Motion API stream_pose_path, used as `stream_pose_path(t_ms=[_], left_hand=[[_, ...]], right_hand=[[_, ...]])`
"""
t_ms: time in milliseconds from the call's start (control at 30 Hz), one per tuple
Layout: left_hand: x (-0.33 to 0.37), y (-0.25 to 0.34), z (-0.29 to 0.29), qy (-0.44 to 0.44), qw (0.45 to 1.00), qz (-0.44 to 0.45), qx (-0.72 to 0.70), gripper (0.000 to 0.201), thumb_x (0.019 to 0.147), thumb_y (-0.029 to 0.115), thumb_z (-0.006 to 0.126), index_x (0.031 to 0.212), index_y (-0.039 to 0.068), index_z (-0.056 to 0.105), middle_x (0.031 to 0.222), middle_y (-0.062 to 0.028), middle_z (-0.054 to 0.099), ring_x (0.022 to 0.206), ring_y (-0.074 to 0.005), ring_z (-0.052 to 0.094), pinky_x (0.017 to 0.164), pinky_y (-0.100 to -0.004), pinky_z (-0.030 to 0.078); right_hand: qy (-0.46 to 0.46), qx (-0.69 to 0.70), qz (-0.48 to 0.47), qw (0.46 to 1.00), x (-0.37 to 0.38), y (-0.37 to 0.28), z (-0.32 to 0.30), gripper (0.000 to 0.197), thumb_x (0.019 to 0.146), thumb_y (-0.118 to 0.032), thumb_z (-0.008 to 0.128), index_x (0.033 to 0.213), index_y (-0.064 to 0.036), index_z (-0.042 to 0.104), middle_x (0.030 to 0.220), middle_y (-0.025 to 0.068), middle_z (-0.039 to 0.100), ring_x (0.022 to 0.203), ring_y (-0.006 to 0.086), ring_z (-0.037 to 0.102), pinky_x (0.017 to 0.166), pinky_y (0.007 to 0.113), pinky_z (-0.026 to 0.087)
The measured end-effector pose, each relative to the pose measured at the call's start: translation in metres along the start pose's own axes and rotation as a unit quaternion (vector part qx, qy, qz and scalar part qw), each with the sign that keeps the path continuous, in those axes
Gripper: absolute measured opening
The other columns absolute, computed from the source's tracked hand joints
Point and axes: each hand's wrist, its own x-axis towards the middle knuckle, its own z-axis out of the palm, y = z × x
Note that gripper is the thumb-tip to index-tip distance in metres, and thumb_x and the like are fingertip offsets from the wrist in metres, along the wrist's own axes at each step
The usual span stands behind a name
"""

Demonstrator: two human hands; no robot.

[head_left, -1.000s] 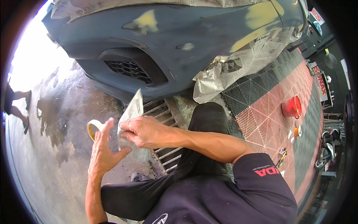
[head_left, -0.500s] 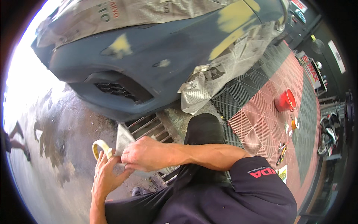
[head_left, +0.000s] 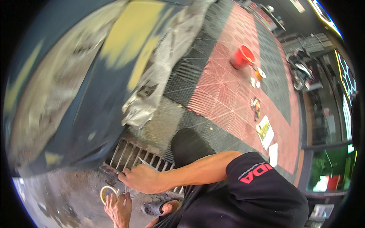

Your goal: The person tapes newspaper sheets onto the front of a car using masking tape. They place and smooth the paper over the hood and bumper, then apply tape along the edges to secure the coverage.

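Note:
A roll of masking tape (head_left: 103, 194) is in my left hand (head_left: 118, 211), with the fingers wrapped around its lower side. Close above and to the right, my right hand (head_left: 143, 179) is closed in a pinch. A pale sheet of what looks like newspaper (head_left: 147, 163) sticks out beyond its knuckles; most of it is hidden by the hand. A thin pale strip shows between the two hands, too blurred to make out. Both hands are low over the ground, beside the dark grey car body panel (head_left: 95, 125), which has yellow filler patches (head_left: 131, 32).
Newspaper masking (head_left: 152, 87) hangs along the panel's edge. Below lies a metal drain grate (head_left: 125, 154). To the right, red and grey floor tiles (head_left: 216, 83) carry a red bucket (head_left: 242, 57), small tools (head_left: 256, 108) and papers (head_left: 265, 132). A motorcycle (head_left: 300, 70) stands farther back.
The view has swung right, so the car now sits farther left and more floor shows. My hands are lower in the picture and slightly farther apart. The tape roll stays in my left hand.

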Motion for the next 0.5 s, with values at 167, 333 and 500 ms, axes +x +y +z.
stream_pose_path(t_ms=[167, 333, 500], left_hand=[[0.064, 0.074, -0.019, -0.067, 0.995, -0.018, -0.071, 0.019, 0.094, 0.022, 0.077, 0.093, 0.003, 0.077, 0.086, -0.0181, 0.067, 0.085, -0.0433, 0.068, 0.073, -0.0550, 0.054], [0.085, 0.171, -0.028, -0.155, 0.949, -0.164, -0.222, 0.033, 0.103, 0.023, 0.070, 0.125, -0.001, 0.069, 0.110, -0.0259, 0.074, 0.110, -0.0512, 0.070, 0.090, -0.0554, 0.056], [0.051, 0.186, 0.009, -0.299, 0.904, -0.116, -0.281, 0.045, 0.105, 0.022, 0.068, 0.140, -0.005, 0.062, 0.125, -0.0294, 0.072, 0.118, -0.0489, 0.070, 0.097, -0.0536, 0.055]], right_hand=[[0.068, 0.097, 0.162, 0.980, -0.005, 0.017, -0.042, 0.052, 0.086, -0.019, 0.081, 0.132, 0.0001, 0.066, 0.108, 0.0190, 0.073, 0.093, 0.0377, 0.080, 0.075, 0.048, 0.064], [0.128, 0.214, 0.264, 0.932, -0.047, 0.020, -0.062, 0.034, 0.087, -0.015, 0.076, 0.119, -0.0060, 0.075, 0.113, 0.0175, 0.075, 0.106, 0.0381, 0.079, 0.085, 0.051, 0.064], [0.280, 0.319, 0.347, 0.836, -0.125, 0.023, -0.080, 0.024, 0.092, -0.018, 0.067, 0.106, -0.0059, 0.081, 0.105, 0.0193, 0.079, 0.099, 0.0402, 0.078, 0.085, 0.053, 0.062]])
